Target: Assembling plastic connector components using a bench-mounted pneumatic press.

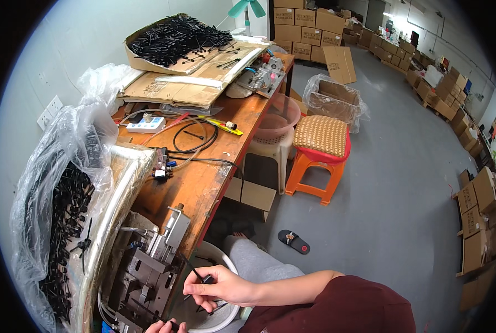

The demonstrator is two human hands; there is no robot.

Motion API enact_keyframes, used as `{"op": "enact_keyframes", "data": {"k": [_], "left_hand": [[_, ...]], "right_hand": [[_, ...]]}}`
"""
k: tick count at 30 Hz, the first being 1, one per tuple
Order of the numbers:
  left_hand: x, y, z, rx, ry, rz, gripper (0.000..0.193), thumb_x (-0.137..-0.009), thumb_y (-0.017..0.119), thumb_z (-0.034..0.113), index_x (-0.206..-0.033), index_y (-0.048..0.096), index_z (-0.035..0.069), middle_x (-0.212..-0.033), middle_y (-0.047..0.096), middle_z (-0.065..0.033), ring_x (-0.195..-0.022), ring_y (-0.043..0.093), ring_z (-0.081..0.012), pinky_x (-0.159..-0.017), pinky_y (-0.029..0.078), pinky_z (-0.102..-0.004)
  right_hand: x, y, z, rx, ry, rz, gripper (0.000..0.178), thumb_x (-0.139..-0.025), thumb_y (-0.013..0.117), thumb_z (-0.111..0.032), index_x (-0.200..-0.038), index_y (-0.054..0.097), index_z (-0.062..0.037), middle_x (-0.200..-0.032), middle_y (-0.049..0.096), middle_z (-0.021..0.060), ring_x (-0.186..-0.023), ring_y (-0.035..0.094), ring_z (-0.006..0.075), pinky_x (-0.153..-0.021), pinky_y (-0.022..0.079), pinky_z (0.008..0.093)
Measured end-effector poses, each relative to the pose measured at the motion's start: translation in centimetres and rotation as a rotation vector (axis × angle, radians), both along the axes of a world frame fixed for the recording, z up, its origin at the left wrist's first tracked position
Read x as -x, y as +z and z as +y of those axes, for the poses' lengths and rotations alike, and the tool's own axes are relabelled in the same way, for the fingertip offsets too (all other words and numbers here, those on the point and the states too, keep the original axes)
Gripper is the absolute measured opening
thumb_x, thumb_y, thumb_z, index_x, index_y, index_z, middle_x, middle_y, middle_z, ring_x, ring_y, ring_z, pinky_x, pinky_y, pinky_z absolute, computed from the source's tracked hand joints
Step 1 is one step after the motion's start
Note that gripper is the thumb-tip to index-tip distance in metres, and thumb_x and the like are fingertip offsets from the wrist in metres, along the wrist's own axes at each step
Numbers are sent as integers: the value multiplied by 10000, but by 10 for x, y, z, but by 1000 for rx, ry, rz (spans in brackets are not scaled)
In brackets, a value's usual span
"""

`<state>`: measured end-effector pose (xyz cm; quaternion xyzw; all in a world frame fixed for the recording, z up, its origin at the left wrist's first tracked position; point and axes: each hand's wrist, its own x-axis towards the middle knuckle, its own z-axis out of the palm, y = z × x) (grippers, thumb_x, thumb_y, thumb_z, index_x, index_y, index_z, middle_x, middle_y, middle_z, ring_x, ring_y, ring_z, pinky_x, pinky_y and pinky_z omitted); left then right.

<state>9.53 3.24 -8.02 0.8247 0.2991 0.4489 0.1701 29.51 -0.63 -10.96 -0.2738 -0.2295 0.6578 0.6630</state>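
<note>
The fingers of the right hand (226,286), lower centre of the frame, are closed in a pinch on one black part (208,279). Its thin rod points from the fingertips toward the upper left, the long axis running obliquely to the right-hand side of the near metal fixture (151,272). The left hand (162,327), cut by the lower edge, is the nearer to the fixture's lower end; one dark piece (174,326) lies at its fingers, but whether it is gripped cannot be told. Beneath the right hand stands one white bucket (231,265) with a few dark pieces inside, their number unclear.

Farther out, the wooden surface (176,188) carries one white power strip (146,125) and, at upper centre, a second metal fixture (264,77). Two heaps of black parts, uncountable, occupy the lower left (64,244) and upper left (176,41). Right of centre: one orange stool (331,177), one dark sandal (294,242).
</note>
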Motion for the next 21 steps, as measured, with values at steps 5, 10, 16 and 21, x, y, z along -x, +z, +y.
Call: {"op": "enact_keyframes", "data": {"k": [5,10,16,21], "left_hand": [[-1,-2,0,3,-7,1,276,-781,721,-129,-1041,647,-74,-1151,557,-130,-913,665,-212,-774,569,-279],[-3,0,-2,16,-21,7,268,-776,721,-135,-1028,651,-77,-1155,562,-135,-917,668,-215,-778,572,-282],[0,3,-5,10,-16,18,276,-785,719,-126,-1044,643,-73,-1165,550,-130,-942,664,-214,-799,572,-281],[10,-2,-8,47,-13,35,283,-794,713,-122,-1061,635,-69,-1182,529,-124,-955,659,-214,-807,573,-281]], "right_hand": [[-2,1,-1,-25,31,-21,253,-944,654,-237,-1039,643,-3,-793,646,31,-605,584,60,-518,452,188],[-3,3,-3,-47,31,-67,268,-941,656,-221,-1078,642,9,-848,659,42,-636,597,61,-539,460,188],[-3,2,-5,-67,-6,-91,280,-948,636,-203,-1129,622,10,-916,670,59,-664,621,67,-559,468,200],[-2,2,-7,-98,-2,-103,271,-958,615,-198,-1135,616,8,-934,681,76,-669,636,75,-560,469,199]]}}
